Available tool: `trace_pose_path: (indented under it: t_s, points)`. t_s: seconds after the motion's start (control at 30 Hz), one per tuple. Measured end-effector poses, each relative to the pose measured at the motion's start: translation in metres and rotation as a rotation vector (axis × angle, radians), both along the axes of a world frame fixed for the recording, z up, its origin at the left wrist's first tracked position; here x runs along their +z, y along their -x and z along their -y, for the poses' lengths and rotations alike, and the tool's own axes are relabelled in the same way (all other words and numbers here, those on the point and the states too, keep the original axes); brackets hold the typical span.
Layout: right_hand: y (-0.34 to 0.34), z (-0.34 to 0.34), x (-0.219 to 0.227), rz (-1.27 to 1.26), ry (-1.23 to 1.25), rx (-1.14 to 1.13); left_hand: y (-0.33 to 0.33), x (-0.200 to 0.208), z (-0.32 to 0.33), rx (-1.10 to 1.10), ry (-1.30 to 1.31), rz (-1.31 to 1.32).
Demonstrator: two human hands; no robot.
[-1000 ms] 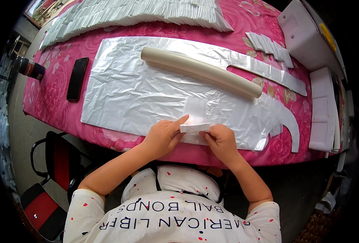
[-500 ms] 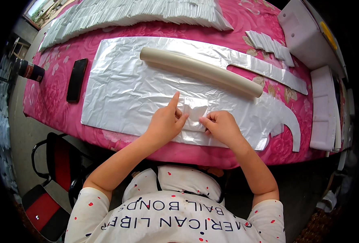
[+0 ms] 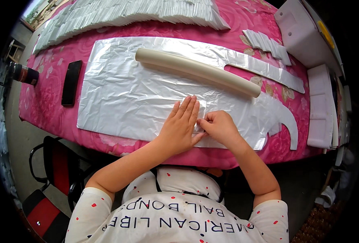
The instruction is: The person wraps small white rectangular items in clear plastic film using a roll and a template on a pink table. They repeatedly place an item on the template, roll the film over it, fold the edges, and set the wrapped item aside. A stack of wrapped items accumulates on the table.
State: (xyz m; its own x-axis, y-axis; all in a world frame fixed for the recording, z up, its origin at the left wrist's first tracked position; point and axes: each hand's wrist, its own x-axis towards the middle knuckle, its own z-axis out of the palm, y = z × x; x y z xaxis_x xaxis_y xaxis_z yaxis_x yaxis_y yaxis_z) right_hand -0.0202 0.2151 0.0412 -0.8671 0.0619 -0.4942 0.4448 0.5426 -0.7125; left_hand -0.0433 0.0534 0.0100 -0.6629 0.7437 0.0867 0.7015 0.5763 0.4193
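A large white plastic carrier bag lies flat and wrinkled, its two handles stretching to the right. On its near half is a small folded piece of white plastic film, mostly hidden by my hands. My left hand lies flat across it, fingers straight and close together, thumb out to the right. My right hand pinches the piece's right edge between thumb and forefinger, next to the left thumb. Beyond both hands a beige tube lies slantwise on the bag, touched by neither.
Dense rows of folded white plastic pieces cover the far left of the pink flowered tablecloth. A smaller row lies far right, near white foam boxes. A black phone and dark jar are at left; chairs stand below.
My left hand has gone from pointing with its forefinger to lying flat over the folded piece, moving right. My right hand keeps its pinch in nearly the same place.
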Motion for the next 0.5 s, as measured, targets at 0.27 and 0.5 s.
trace_pose_path:
  t_s: [0.27,0.5]
  points:
    - [-0.01,0.008,0.006,-0.177,-0.144,0.04,-0.003,-0.01,0.0,-0.011,0.028,-0.09]
    - [-0.024,-0.002,0.022,-0.075,-0.42,0.221,-0.004,-0.008,0.0,-0.011,-0.002,-0.018]
